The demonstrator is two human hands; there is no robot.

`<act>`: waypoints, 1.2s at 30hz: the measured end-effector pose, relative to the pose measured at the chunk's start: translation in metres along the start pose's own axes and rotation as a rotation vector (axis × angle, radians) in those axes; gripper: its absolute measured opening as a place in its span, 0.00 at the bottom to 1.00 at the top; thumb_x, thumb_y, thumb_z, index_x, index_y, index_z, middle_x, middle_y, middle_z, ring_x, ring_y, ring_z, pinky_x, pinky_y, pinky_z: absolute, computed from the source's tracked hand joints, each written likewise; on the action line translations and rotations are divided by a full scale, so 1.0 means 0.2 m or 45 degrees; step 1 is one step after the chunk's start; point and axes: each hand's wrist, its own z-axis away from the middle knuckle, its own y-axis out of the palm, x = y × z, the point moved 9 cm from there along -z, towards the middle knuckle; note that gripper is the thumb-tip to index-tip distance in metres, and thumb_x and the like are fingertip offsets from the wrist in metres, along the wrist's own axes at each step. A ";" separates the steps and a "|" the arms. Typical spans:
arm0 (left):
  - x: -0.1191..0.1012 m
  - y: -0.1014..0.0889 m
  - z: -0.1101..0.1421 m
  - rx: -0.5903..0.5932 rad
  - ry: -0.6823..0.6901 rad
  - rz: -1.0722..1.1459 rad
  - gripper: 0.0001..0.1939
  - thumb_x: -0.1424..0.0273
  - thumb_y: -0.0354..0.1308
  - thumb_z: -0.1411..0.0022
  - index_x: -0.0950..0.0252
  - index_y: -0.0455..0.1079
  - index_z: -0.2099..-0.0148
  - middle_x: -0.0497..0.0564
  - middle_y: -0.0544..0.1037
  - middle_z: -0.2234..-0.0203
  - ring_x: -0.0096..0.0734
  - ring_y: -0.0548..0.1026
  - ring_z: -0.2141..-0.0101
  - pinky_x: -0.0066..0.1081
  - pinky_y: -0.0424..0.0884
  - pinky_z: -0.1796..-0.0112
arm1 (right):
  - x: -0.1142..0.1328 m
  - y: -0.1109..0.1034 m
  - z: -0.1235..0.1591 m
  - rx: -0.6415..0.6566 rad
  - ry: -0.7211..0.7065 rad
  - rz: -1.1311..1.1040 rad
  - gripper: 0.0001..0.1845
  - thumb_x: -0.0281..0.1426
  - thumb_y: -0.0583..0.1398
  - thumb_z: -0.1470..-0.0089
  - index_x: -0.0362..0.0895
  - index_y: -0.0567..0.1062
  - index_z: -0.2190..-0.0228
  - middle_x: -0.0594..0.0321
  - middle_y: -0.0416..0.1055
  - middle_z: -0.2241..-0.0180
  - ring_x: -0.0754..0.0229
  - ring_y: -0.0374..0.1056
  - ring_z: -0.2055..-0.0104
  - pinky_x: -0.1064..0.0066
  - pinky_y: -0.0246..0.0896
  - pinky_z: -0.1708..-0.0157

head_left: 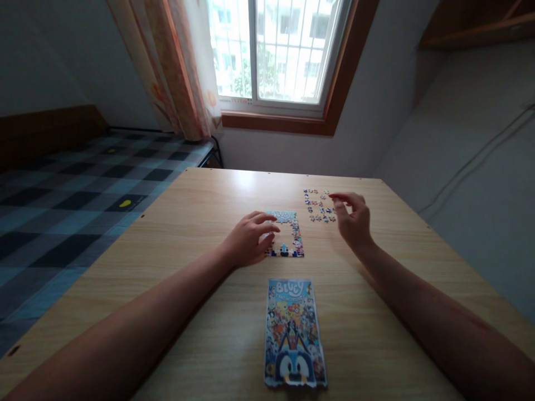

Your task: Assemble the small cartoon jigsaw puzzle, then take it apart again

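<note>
A partly joined jigsaw puzzle [297, 234] lies flat on the table, its border pieces set round a bare middle. My left hand [251, 239] rests over its left side, fingers apart, covering part of that edge. To the right and farther back, loose puzzle pieces [311, 209] are spread in rough rows. My right hand [353, 218] is at their right side, thumb and forefinger pinched close together. Whatever may be between those fingertips is too small to make out. Nearer to me lies a picture sheet [295, 334] marked "BLUEY", with a blue cartoon dog and a ragged lower edge.
The wooden table [200, 328] narrows toward a barred window [288, 55] with a curtain [179, 72]. A bed with a checked cover [83, 189] stands along the left. On the right wall [480, 167] hangs a cable.
</note>
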 end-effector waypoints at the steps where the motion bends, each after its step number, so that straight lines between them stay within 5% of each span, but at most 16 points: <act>1: 0.04 0.00 0.00 -0.030 -0.058 -0.018 0.10 0.72 0.55 0.35 0.60 0.77 0.55 0.54 0.78 0.52 0.40 0.74 0.51 0.50 0.73 0.49 | -0.08 -0.04 -0.02 -0.059 0.062 0.022 0.12 0.34 0.57 0.40 0.46 0.81 0.64 0.57 0.78 0.63 0.51 0.70 0.58 0.56 0.64 0.55; 6: 0.19 0.02 0.03 -0.083 -0.252 -0.156 0.14 0.69 0.57 0.36 0.61 0.75 0.50 0.55 0.77 0.50 0.43 0.73 0.49 0.50 0.71 0.47 | -0.47 -0.13 -0.03 -0.136 0.369 0.074 0.17 0.37 0.55 0.44 0.41 0.80 0.63 0.56 0.77 0.67 0.56 0.69 0.68 0.64 0.63 0.66; 9: 0.24 0.05 0.05 -0.055 -0.268 -0.246 0.17 0.63 0.56 0.35 0.62 0.73 0.46 0.57 0.77 0.49 0.46 0.71 0.47 0.52 0.69 0.45 | -0.58 -0.10 0.01 -0.100 0.438 0.121 0.18 0.38 0.55 0.45 0.40 0.81 0.63 0.57 0.77 0.70 0.56 0.67 0.71 0.65 0.61 0.68; 13: 0.32 0.08 0.07 -0.058 -0.333 -0.295 0.20 0.59 0.53 0.33 0.63 0.72 0.45 0.59 0.76 0.48 0.49 0.71 0.47 0.52 0.69 0.45 | -0.56 0.03 0.02 0.134 0.349 0.215 0.19 0.34 0.55 0.47 0.41 0.81 0.59 0.57 0.77 0.70 0.54 0.67 0.69 0.61 0.64 0.63; 18: 0.35 0.08 0.08 -0.080 -0.381 -0.272 0.20 0.58 0.53 0.33 0.63 0.73 0.46 0.59 0.77 0.48 0.48 0.72 0.47 0.51 0.69 0.45 | -0.54 0.15 0.03 0.357 0.157 0.441 0.18 0.32 0.56 0.47 0.43 0.83 0.60 0.51 0.78 0.56 0.46 0.69 0.50 0.51 0.58 0.43; 25: 0.38 0.05 0.08 -0.082 -0.454 -0.224 0.19 0.59 0.55 0.34 0.64 0.73 0.47 0.61 0.76 0.47 0.51 0.71 0.46 0.53 0.68 0.44 | -0.69 0.17 0.03 0.384 0.363 0.416 0.17 0.32 0.57 0.47 0.42 0.83 0.61 0.49 0.77 0.52 0.47 0.67 0.43 0.53 0.57 0.38; 36: 0.41 0.00 0.07 -0.085 -0.632 -0.131 0.17 0.63 0.54 0.35 0.64 0.74 0.48 0.58 0.77 0.47 0.46 0.71 0.44 0.48 0.65 0.41 | -0.72 0.16 0.03 0.366 0.475 0.204 0.19 0.29 0.55 0.49 0.45 0.82 0.60 0.55 0.77 0.51 0.53 0.70 0.46 0.60 0.62 0.42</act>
